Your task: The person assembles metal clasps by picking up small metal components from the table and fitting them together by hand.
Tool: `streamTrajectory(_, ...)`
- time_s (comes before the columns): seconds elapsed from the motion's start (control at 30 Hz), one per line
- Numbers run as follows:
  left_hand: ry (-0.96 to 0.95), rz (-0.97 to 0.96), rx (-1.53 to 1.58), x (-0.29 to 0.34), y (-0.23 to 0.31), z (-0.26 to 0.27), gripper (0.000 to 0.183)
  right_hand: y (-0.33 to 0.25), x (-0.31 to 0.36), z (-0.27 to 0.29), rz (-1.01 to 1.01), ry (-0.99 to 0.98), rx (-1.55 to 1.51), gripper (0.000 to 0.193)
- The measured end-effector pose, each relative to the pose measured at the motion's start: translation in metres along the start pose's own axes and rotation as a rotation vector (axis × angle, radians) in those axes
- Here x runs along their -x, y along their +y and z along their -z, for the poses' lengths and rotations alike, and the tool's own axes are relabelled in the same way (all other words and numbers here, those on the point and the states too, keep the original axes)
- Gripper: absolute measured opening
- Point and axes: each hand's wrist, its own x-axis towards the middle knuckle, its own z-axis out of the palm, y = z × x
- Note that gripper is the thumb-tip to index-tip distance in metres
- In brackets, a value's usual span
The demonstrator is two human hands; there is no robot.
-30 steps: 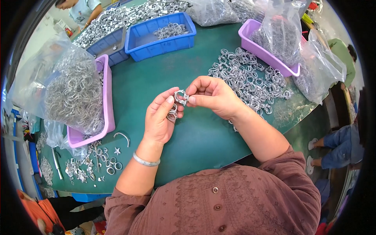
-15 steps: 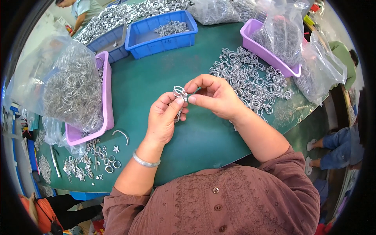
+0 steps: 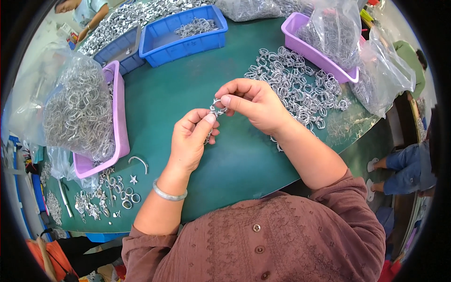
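Note:
Both hands meet over the middle of the green table (image 3: 159, 103). My left hand (image 3: 187, 141) is closed, pinching silvery metal rings between thumb and fingers; part of a ring shows below its curled fingers. My right hand (image 3: 258, 107) pinches the loop of a small silvery ring (image 3: 220, 109) at the left fingertips. The ring's decorated part is too small to make out. To the right of my right hand lies a loose heap of similar rings (image 3: 298, 89). A pale bangle (image 3: 169, 193) circles my left wrist.
A purple basket (image 3: 121, 117) with a clear bag of rings (image 3: 77, 113) stands left; another purple basket (image 3: 319, 51) is at the far right. A blue bin (image 3: 185, 47) sits at the back. Loose rings and a star piece (image 3: 133, 179) lie front left. Other people stand around.
My right fingers have closed onto the ring's loop, which has tipped from upright toward the right hand. Both hands have shifted slightly left in the picture, along with the whole scene.

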Motion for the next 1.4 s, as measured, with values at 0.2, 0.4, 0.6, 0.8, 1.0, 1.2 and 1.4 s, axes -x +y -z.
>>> streamTrajectory(0.2, 0.001, -0.005, 0.004, 0.001, 0.001, 0.001, 0.015, -0.001, 0.000, -0.001, -0.012, -0.010, 0.002, 0.017)
streamTrajectory(0.4, 0.026, -0.031, 0.062, -0.001, 0.001, 0.003, 0.016, 0.001, -0.002, 0.000, -0.006, -0.009, -0.004, 0.017)
streamTrajectory(0.6, 0.025, -0.043, 0.115, -0.002, 0.000, 0.005, 0.017, 0.001, 0.000, -0.002, -0.017, -0.014, -0.071, 0.021)
streamTrajectory(0.8, 0.012, -0.019, 0.170, -0.002, 0.001, 0.005, 0.019, -0.002, 0.000, -0.002, -0.037, -0.024, -0.043, 0.025)
streamTrajectory(1.0, 0.007, -0.023, 0.251, -0.003, 0.001, 0.006, 0.024, -0.002, 0.000, -0.002, -0.041, -0.033, -0.026, 0.021)
streamTrajectory(1.2, 0.007, -0.040, 0.251, -0.003, 0.001, 0.006, 0.025, 0.002, 0.001, -0.003, 0.012, -0.066, -0.002, 0.015)
streamTrajectory(1.4, -0.022, -0.032, 0.291, -0.004, 0.001, 0.006, 0.025, 0.011, 0.000, -0.002, 0.160, -0.051, 0.181, 0.015)
